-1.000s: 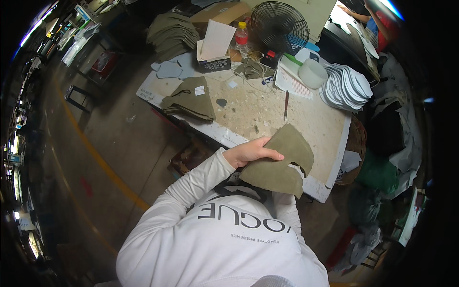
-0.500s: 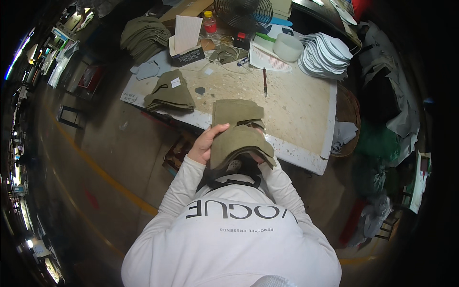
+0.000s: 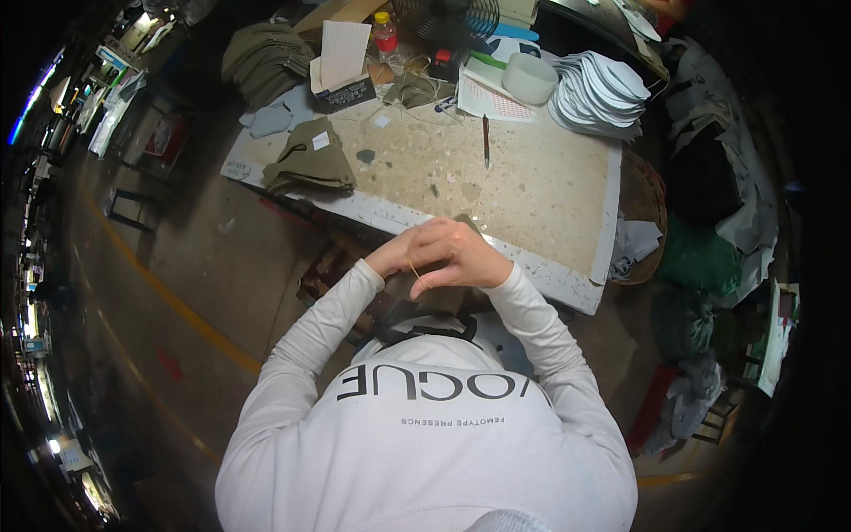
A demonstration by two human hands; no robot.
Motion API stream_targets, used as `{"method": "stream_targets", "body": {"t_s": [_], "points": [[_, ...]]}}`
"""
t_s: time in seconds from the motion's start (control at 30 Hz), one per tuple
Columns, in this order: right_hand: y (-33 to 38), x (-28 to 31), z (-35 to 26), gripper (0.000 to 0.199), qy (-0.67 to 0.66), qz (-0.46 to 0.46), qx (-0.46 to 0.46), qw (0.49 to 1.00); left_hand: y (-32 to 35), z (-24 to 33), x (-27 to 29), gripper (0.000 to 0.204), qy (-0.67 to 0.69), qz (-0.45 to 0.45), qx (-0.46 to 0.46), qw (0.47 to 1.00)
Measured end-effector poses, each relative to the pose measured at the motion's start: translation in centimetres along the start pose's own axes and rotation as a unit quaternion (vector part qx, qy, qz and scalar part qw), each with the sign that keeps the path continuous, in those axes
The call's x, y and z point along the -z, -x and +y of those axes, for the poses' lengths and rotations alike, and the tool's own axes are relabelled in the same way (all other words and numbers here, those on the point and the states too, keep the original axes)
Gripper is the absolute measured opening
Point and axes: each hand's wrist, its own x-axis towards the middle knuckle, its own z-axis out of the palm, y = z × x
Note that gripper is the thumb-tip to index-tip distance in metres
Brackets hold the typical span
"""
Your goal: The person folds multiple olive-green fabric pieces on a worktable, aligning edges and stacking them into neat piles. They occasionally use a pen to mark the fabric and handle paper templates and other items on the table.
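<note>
My two hands meet in front of the table's near edge, the right lying over the left. A thin yellow band (image 3: 413, 268), perhaps a rubber band, runs between the bent fingers and thumb of my right hand (image 3: 463, 257). My left hand (image 3: 394, 255) is mostly covered, its fingers out of sight. Just past the knuckles pokes a corner of the olive cloth pieces (image 3: 467, 222); the rest of that bundle is hidden beneath my hands, and my left hand appears to grip it. Another olive cloth stack (image 3: 310, 161) with a white label lies on the table's left.
On the table (image 3: 532, 199) lie a pen (image 3: 486, 142), a tape roll (image 3: 530, 80) and stacked white cut pieces (image 3: 598, 96). Farther back stand a black box (image 3: 344, 93), a red bottle (image 3: 385, 35), a fan (image 3: 448, 18) and an olive cloth pile (image 3: 277, 62). A basket (image 3: 651, 213) stands right.
The olive bundle, held open to view between both hands before, is now mostly hidden under them. My right hand has come up and over my left, with a thin yellow band showing.
</note>
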Motion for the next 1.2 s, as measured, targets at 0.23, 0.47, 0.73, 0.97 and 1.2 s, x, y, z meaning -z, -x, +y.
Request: {"method": "stream_targets", "body": {"t_s": [0.23, 0.47, 0.73, 0.97, 1.2], "points": [[7.3, -0.8, 3.1, 0.04, -0.623, 0.401, 0.04, 0.67, 1.9, -0.4, 3.9, 0.029, 0.7, 0.143, 0.297, 0.634], [4.2, -8.1, 4.8, 0.061, -0.753, 0.497, -0.116, 0.415, -0.1, 1.8, 5.1, 0.034, 0.728, 0.115, 0.148, 0.659], [4.9, -4.5, 1.6, 0.09, -0.578, 0.348, -0.116, 0.729, -1.8, 4.6, 6.1, 0.032, 0.631, 0.062, 0.316, 0.706], [5.1, -0.2, 1.8, 0.09, -0.396, 0.343, -0.156, 0.837, -0.6, 3.2, 7.2, 0.041, 0.32, -0.032, 0.303, 0.897], [2.8, 1.9, 2.4, 0.047, -0.048, 0.191, -0.174, 0.965, -1.8, 3.6, 3.9, 0.051, 0.185, -0.175, 0.184, 0.949]]}}
